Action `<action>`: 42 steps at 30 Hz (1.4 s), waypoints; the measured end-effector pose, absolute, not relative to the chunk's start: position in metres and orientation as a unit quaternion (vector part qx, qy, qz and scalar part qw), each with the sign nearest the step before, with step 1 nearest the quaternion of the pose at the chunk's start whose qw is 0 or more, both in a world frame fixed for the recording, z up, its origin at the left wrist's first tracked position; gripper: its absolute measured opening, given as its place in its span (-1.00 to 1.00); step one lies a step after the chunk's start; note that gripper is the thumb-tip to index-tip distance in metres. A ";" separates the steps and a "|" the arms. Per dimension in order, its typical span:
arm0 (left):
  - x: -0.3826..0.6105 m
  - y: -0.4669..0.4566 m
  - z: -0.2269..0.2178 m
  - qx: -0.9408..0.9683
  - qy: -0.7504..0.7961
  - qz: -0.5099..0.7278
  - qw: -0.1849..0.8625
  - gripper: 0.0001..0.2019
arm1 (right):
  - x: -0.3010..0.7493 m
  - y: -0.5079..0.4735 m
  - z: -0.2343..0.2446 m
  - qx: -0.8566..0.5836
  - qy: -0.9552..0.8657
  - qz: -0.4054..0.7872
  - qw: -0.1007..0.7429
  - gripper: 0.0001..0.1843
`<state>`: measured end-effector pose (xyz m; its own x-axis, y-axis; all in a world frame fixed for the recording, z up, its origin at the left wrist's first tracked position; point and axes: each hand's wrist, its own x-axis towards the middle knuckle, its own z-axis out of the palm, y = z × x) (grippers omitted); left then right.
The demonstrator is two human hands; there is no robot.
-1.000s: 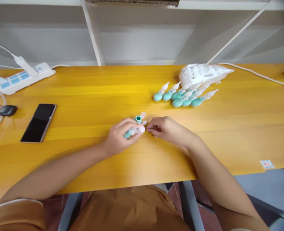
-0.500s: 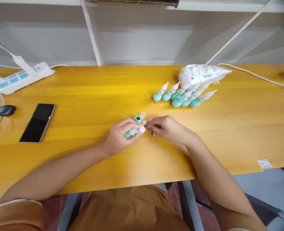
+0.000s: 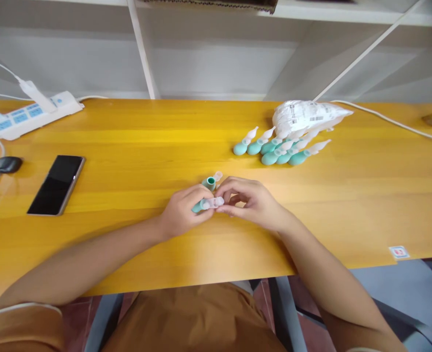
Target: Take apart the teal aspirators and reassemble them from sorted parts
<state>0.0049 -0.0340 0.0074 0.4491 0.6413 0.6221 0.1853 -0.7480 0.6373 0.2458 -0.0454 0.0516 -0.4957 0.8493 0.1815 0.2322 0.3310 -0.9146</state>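
My left hand (image 3: 181, 210) is closed around a small bulb syringe (image 3: 197, 207), whose teal body is mostly hidden by the fingers. Its translucent plastic end (image 3: 213, 202) points right, toward my other hand. There my right hand (image 3: 250, 199) has thumb and forefinger curved round the tip of that clear end, pinching it. Just behind the hands, on the table, stands an open teal bulb (image 3: 210, 183) with a dark green mouth. A small translucent piece (image 3: 218, 175) lies beside it.
Several teal bulb syringes (image 3: 270, 158) with clear nozzles lie at the back right, before a white plastic bag (image 3: 304, 115). A phone (image 3: 56, 186), a black plug (image 3: 8, 165) and a power strip (image 3: 21, 120) are left. A small sticker (image 3: 399, 252) marks the front edge.
My right hand has moved slightly left and closed its fingertips on the clear end of the bulb syringe. The left hand has shifted a little toward me with the syringe.
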 end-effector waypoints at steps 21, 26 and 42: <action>-0.001 -0.032 0.018 0.811 0.196 0.461 0.301 -0.86 | 0.288 -0.013 0.036 -0.484 -0.779 0.179 0.355 -0.81; -0.003 -0.031 0.016 0.808 0.206 0.460 0.305 -0.90 | 0.291 -0.012 0.035 -0.479 -0.780 0.229 0.332 -0.81; 0.000 -0.031 0.016 0.803 0.219 0.466 0.301 -0.89 | 0.285 -0.013 0.032 -0.470 -0.797 0.292 0.244 -0.90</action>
<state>-0.0004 -0.0311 0.0164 0.4689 0.6324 0.6166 0.0716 -0.7231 0.6871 0.2851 -0.0132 0.0319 -0.4402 0.8906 0.1142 0.6059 0.3886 -0.6942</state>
